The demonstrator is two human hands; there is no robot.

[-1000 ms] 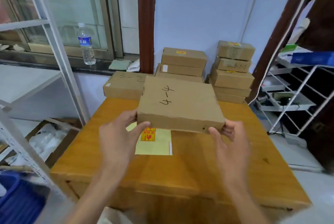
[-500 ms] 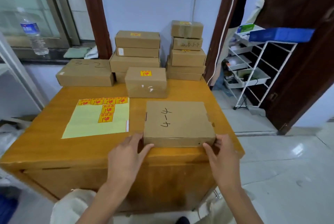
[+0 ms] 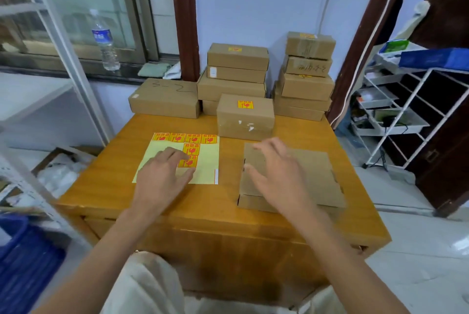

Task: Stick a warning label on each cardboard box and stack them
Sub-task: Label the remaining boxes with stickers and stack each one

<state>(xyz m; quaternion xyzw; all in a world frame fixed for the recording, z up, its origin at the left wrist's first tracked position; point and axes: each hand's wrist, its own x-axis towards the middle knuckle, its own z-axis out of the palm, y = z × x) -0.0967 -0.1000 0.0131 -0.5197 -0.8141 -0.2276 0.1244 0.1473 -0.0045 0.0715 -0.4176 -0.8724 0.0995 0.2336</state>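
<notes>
Left hand: grip released, fingers spread loosely over the yellow label sheet, fingertips at the lowest warning label; nothing is held. Right hand: grip released, fingers loose and blurred above the flat cardboard box; contact with the lid cannot be told.

Flat cardboard box: one, laid on the near right part of the table, its near right corner close to the table's right edge. Any writing on its lid is covered by the hand. No label is seen on the exposed lid.

Label sheet: one, left of centre on the table, beside the flat box but apart from it. Six red-and-orange labels are counted on it: four in the top row, two below in a column. Their print is too small to be read.

Labelled box: one, just behind the flat box, one label on top.

Long box: one, at the far left edge, marked "3-2" by hand.

Two stacks at the far edge against the wall: middle stack, four boxes visible; right stack, five boxes, handwriting on the second from the top illegible.

Bare table is seen along the near edge and left of the sheet.
</notes>
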